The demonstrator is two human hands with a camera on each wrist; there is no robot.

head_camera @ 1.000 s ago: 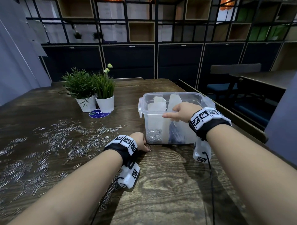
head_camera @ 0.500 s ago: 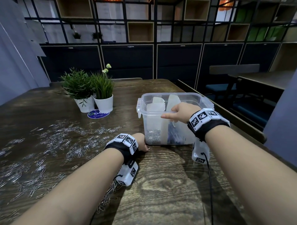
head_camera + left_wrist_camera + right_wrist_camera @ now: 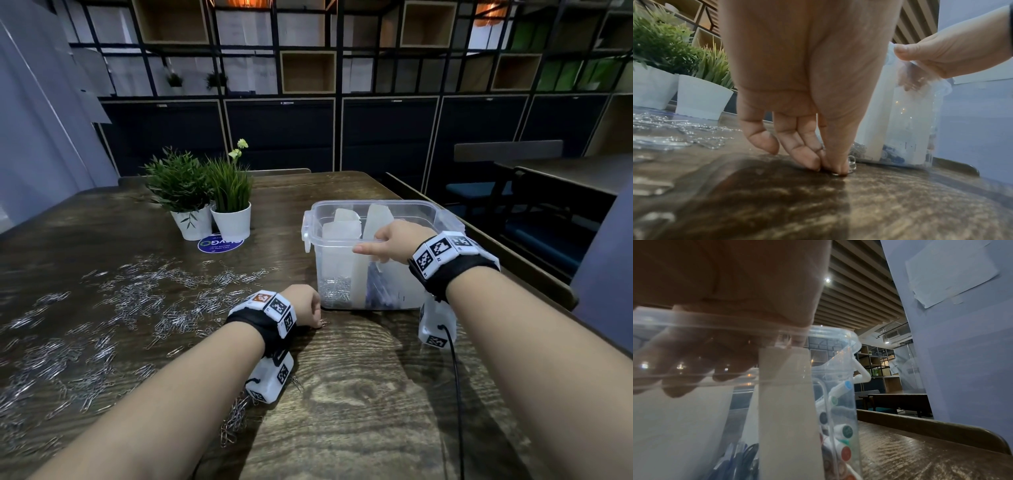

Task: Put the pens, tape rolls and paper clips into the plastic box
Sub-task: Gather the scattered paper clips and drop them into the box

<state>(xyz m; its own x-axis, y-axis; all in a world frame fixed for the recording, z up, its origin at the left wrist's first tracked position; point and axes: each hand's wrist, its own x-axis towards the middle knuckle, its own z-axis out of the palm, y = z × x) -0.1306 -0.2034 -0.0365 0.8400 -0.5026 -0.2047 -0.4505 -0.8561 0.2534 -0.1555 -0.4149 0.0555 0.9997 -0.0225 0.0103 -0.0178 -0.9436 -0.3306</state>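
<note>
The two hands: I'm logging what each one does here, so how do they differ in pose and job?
The left hand is down on the table, fingertips pinching a paper clip; the right hand is raised at the box. The left points fingers downward; the right curls over the box's near rim, fingers inside. The left touches no box; the right steadies it. Both wear marker wristbands.

Left hand (image 3: 306, 306) fingertips pinched down; right hand (image 3: 394, 241) curled.

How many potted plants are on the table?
2: a leafy potted plant at the table's far left, and a grassy potted plant touching its right side. None seem hidden.
</note>
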